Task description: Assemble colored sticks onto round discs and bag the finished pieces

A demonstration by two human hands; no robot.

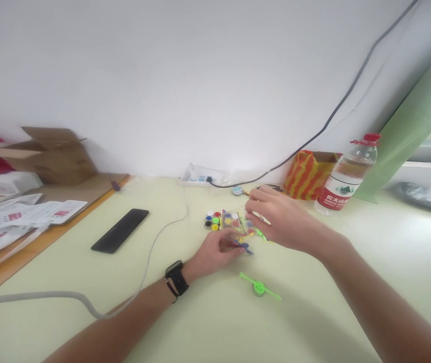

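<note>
My left hand [219,252], with a black watch on its wrist, has thumb and fingers closed round a small blue plastic piece [244,246]. This piece has a round part and a thin bar. My right hand [272,217] hovers just beyond it, fingers curled; what they pinch, if anything, is hidden. Between and behind the hands lie a clear plastic bag of colourful parts [232,220] and a cluster of small coloured round pieces [212,221]. Nearer to me, a bright green propeller-like piece [260,288] with a long thin bar lies on the table.
A black flat slab [120,230] and a pale cable [154,252] lie to the left. A power strip [200,180] sits against the wall. On the right stand a water bottle [346,176] and a striped bag [301,176]. Papers [7,222] and a cardboard box [58,159] occupy the far left.
</note>
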